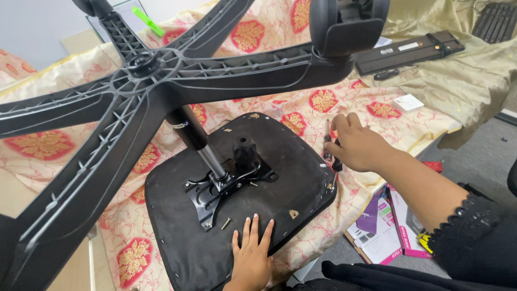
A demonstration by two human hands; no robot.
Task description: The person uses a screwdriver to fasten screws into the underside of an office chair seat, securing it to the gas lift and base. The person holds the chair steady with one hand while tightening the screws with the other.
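An office chair lies upside down on a table covered by a cream cloth (377, 102) with red floral medallions. Its black seat underside (172, 237) faces up, with a metal mounting plate (215, 191) and the gas lift column (196, 140) rising to the black five-star base (145, 75). My left hand (252, 257) rests flat, fingers spread, on the seat's near edge, close to a loose screw (225, 223). My right hand (355, 143) grips a screwdriver (327, 141) at the seat's right edge.
A caster wheel (344, 24) hangs overhead at the top. A long black bar-shaped part (409, 51) and a small white box (408, 102) lie on the cloth at right. Printed purple and pink boxes (385, 226) lie on the grey floor. A keyboard (495, 21) sits far right.
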